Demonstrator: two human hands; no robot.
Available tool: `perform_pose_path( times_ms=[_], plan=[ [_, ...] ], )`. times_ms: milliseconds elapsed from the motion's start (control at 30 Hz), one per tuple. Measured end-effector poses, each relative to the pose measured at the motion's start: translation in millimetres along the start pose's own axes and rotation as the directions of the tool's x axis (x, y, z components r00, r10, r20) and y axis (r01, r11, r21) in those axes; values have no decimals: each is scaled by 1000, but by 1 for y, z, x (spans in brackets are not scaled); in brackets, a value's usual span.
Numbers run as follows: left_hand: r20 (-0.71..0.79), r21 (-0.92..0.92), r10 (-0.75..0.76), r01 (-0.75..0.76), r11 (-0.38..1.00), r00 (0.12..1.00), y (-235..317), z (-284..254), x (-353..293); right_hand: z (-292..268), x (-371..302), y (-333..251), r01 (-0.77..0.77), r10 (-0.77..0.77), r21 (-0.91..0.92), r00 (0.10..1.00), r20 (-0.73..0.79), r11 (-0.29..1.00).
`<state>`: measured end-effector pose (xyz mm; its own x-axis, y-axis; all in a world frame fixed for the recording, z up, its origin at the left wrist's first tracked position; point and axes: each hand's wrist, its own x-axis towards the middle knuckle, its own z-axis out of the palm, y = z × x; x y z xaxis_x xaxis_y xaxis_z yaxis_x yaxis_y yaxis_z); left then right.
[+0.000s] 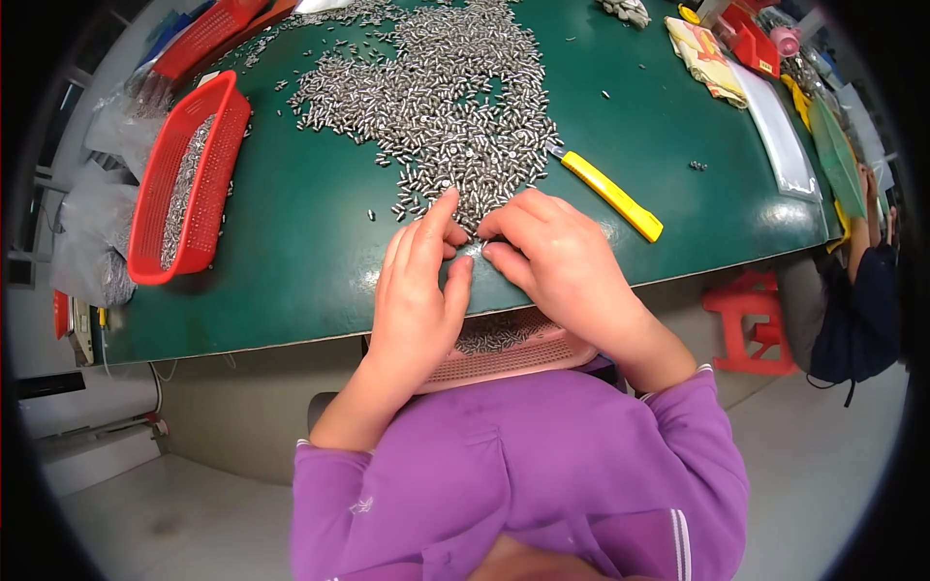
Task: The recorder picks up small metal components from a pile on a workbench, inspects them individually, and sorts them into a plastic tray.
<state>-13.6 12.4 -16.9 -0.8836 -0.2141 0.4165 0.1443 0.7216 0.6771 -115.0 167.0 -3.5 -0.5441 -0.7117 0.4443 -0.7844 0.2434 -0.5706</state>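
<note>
A large pile of small shiny metal pins (465,97) spreads over the green table (300,242) and narrows toward my hands. At its near tip my left hand (418,276) rests with fingers stretched and the thumb apart. Facing it, my right hand (560,254) has its fingers curled and thumb drawn close to the index finger, beside the nearest pins. Whatever lies between those fingertips is too small to make out. Below the table edge, at my lap, a pink basket (513,360) holds more pins. A yellow utility knife (612,196) lies right of the pile, its blade end touching the pins.
On the left stands a red basket (218,208) partly filled with pins, with clear plastic bags (102,218) beyond it. Cloth (705,60) and a white plastic sheet (778,131) lie at the right. A red stool (751,324) and another person (857,310) are beyond the right edge.
</note>
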Motion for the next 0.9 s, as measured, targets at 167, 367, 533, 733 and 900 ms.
perform_pose_path(
  times_ms=[167, 367, 533, 733, 900],
  plan=[
    [61, -108, -21, 27, 994, 998, -5, -5, -4, -3, -3, -2, -3, -4, 78, 996, 88, 997],
    [16, -81, 7, -6, 997, 1000, -5, -4, -4, 1, -2, -3, 7, -10, 48, 998, 60, 999],
    [16, -75, 26, -25, 997, 1000, -9, -3, -5, 3, -3, -4, 15, -17, 47, 999, 46, 999],
    [24, -95, -10, 12, 995, 1000, -5, -4, -4, -1, -1, -6, -7, 3, 66, 998, 57, 998],
    [18, -110, -19, 21, 994, 1000, -4, -3, -3, -1, -1, -6, -29, 25, 49, 997, 72, 998]
  ],
)
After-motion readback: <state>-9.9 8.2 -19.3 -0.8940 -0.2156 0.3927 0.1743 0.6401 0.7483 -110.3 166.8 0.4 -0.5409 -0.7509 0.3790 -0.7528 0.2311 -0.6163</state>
